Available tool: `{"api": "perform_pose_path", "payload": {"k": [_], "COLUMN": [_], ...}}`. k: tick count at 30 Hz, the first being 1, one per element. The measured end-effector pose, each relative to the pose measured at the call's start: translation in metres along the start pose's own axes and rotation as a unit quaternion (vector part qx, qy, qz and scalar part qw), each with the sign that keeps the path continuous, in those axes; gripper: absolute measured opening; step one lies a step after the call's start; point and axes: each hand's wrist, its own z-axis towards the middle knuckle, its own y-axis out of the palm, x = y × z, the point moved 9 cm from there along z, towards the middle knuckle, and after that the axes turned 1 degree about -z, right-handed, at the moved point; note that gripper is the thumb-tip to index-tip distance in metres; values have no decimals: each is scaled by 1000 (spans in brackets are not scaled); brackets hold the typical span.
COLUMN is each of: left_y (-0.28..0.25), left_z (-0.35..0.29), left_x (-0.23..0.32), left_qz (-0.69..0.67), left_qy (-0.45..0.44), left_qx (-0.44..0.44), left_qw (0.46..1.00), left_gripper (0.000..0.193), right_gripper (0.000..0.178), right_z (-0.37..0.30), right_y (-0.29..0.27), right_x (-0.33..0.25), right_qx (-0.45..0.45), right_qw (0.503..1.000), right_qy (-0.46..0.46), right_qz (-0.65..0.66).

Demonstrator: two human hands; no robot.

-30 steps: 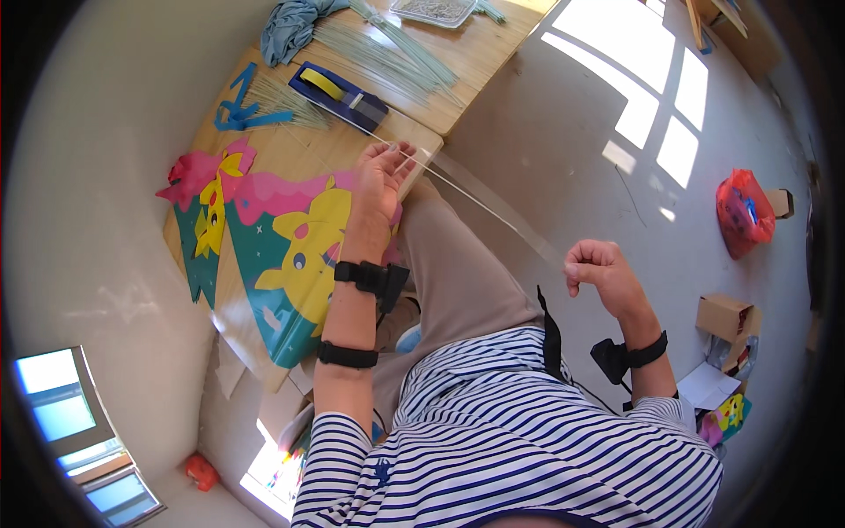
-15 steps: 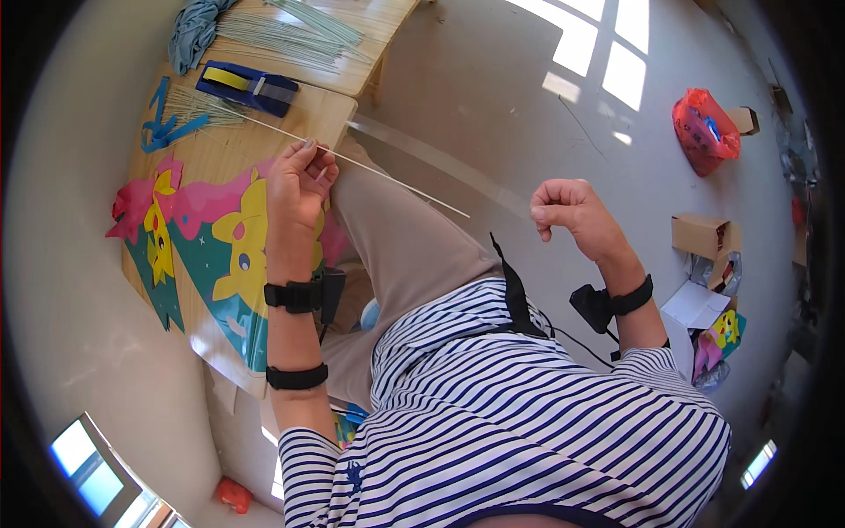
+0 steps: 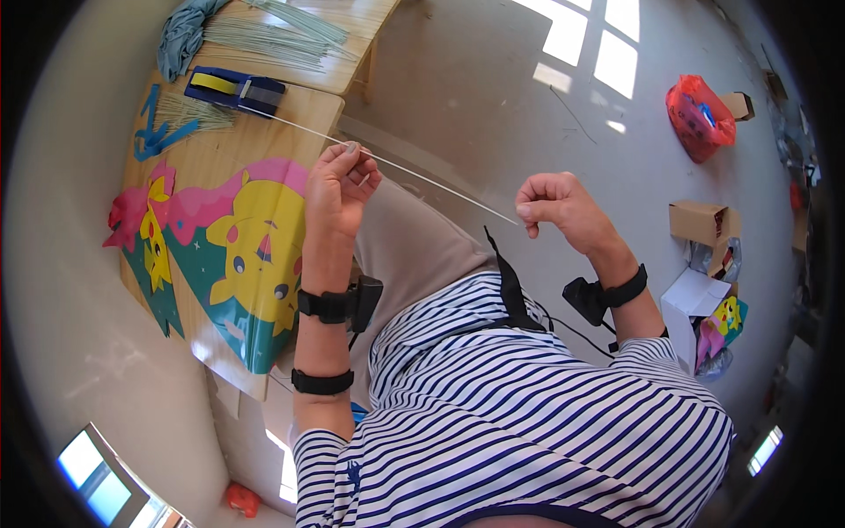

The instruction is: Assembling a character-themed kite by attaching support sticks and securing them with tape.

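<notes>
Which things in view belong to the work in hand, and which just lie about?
Likely in use: thin stick in the left hand; loose sticks; tape dispenser; printed cut-out.

Probably lying about: red bag; cardboard box; blue-grey cloth.

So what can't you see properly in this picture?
All in the head view:
- Right hand: its curled fingers hide whether anything is pinched inside.
- Stick: too thin to tell if its tip touches that hand.
- Sheet: the left forearm blocks its right side.
- Red bag: its own folds cover most of what's inside.
- Cloth: cut off by the top edge.
</notes>
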Motion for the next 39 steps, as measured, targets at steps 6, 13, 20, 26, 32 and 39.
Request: {"api": "perform_pose_path", "payload": {"k": [6, 13, 20, 26, 32, 39], "left_y": [-3, 1, -44, -104, -75, -28], "left_z": [4, 4, 48, 98, 62, 1], "left_x": [-5, -2, 77, 160, 133, 6], "left_qz": [0, 5, 5, 33, 32, -7], "left_qy": [-10, -6, 126, 182, 133, -22], "left_qx": [-11, 3, 42, 92, 74, 4], "left_qw": [1000, 1000, 991, 978, 988, 1000], "left_gripper": [1, 2, 7, 14, 8, 3], "right_gripper": [8, 8, 7, 9, 9, 5], "right_z": [0, 0, 0, -13, -8, -6], "right_y": [-1, 2, 2, -16, -24, -20], "right_x": [5, 0, -6, -15, -2, 13], "right_qx": [9, 4, 1, 24, 46, 20], "right_qw": [1000, 1000, 999, 998, 997, 999], "right_qy": [0, 0, 3, -1, 1, 30], "right_qz": [1, -25, -41, -50, -60, -30]}}
